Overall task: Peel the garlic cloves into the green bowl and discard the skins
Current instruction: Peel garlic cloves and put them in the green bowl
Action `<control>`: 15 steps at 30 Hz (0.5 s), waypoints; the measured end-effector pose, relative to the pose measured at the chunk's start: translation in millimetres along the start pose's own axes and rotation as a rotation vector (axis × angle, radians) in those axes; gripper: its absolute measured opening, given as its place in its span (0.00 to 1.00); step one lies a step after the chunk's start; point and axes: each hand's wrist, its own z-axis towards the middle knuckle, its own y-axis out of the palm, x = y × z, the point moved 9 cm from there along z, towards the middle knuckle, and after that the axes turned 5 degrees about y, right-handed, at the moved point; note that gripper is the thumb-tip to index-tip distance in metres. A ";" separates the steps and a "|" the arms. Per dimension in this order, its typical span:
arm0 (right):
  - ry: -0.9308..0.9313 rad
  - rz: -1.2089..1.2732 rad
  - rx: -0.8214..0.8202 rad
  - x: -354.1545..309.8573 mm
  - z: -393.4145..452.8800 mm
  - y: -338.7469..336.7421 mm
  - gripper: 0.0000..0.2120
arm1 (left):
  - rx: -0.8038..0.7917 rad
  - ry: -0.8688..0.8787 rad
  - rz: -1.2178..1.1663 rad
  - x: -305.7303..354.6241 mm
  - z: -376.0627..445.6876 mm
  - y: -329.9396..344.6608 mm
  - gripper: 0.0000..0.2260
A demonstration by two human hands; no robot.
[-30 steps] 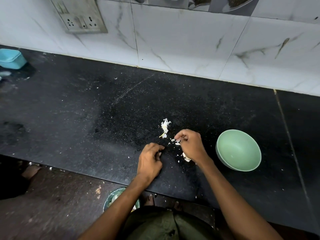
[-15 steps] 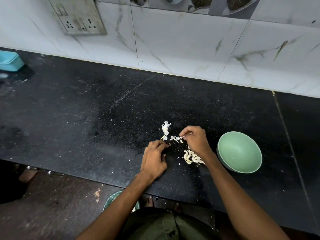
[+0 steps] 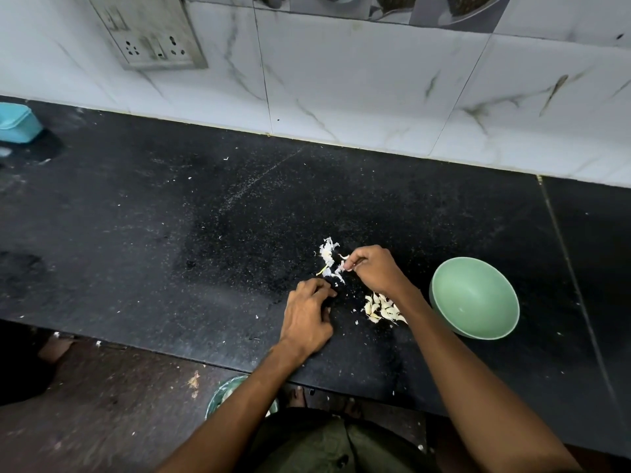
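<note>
At nine o'clock from green bowl (image 3: 475, 298), right hand (image 3: 374, 269) pinching garlic skin (image 3: 340, 268), left hand (image 3: 307, 317) curled, contents unclear, cloves (image 3: 380, 308) between.

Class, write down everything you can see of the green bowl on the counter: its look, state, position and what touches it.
The green bowl is round, pale mint green, smooth and matte, possibly plastic. It stands upright on the black counter, near its front edge, to the right of the right hand and of a small heap of garlic pieces. Its inside looks empty. Neither hand touches it; the right forearm passes close beside its left rim.
</note>
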 end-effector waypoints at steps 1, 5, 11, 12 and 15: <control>0.003 0.002 0.001 2.1 -2.0 -0.8 0.19 | 0.002 -0.001 0.000 0.0 0.0 -0.2 0.20; 0.000 0.081 0.116 10.6 -4.8 -10.3 0.17 | 0.014 -0.001 -0.005 0.7 0.7 -0.8 0.19; -0.173 -0.093 0.176 -12.3 -0.8 -8.3 0.18 | 0.020 0.031 -0.007 5.8 3.3 0.2 0.18; -0.190 -0.148 0.153 -17.0 0.2 -5.0 0.16 | 0.020 0.046 -0.008 8.7 3.9 0.3 0.18; -0.202 -0.281 0.113 -20.6 1.8 4.5 0.12 | -0.014 0.105 -0.005 18.7 8.2 3.9 0.22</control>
